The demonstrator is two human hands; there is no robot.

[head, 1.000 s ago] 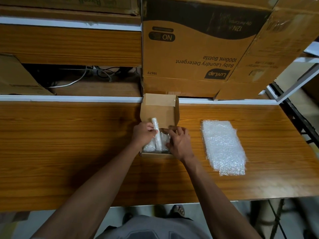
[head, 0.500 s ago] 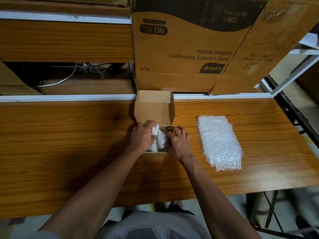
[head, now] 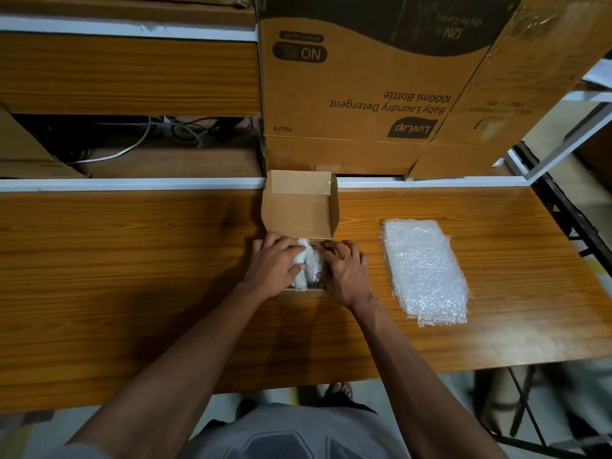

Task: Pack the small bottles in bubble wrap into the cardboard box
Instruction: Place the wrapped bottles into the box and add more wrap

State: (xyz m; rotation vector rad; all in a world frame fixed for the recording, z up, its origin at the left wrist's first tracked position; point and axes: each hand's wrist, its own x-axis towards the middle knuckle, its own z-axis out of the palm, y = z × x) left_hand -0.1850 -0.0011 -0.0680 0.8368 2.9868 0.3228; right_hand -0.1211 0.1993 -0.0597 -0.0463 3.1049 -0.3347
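Wooden table (head: 132, 276) bears cardboard box (head: 299, 210) beside bubble wrap (head: 425, 270).

Wood-grain tabletop (head: 132, 276) w/ box & bubble wrap

Small open cardboard box (head: 299, 212) sits mid-tabletop near the back edge, lid flap up. Stack of bubble wrap sheets (head: 425, 270) lies flat to its right, apart from it. Big printed carton (head: 364, 94) stands behind on the next surface, beyond the white edge strip (head: 132, 184).
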